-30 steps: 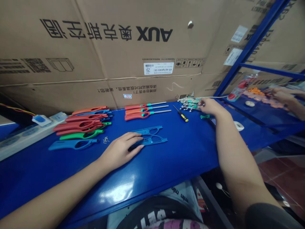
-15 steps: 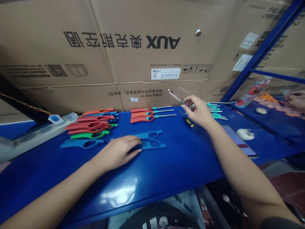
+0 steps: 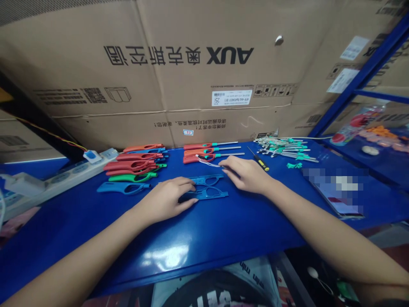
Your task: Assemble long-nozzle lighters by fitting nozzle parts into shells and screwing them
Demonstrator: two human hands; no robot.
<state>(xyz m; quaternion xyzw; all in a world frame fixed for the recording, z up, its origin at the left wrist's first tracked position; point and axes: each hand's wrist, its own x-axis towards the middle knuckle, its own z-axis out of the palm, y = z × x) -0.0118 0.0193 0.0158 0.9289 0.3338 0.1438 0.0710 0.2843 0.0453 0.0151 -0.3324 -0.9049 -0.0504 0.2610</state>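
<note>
Blue shells (image 3: 207, 193) beneath the left hand's grip (image 3: 194, 195).

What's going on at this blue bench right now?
The left hand rests on two blue handle shells lying side by side. The right hand, just beside them, holds a small part with thin white wires. Coloured handles lie to the left; a screwdriver and a pile of green-tipped parts lie to the right.

The bare left hand (image 3: 174, 198) lies low, palm down, its fingers reaching inward and slightly spread, thumb apart below them. The bare right hand (image 3: 246, 174) is raised a little, fingertips pinched together and pointing left. Both bare forearms slant inward from the lower corners, wrists nearly straight.
</note>
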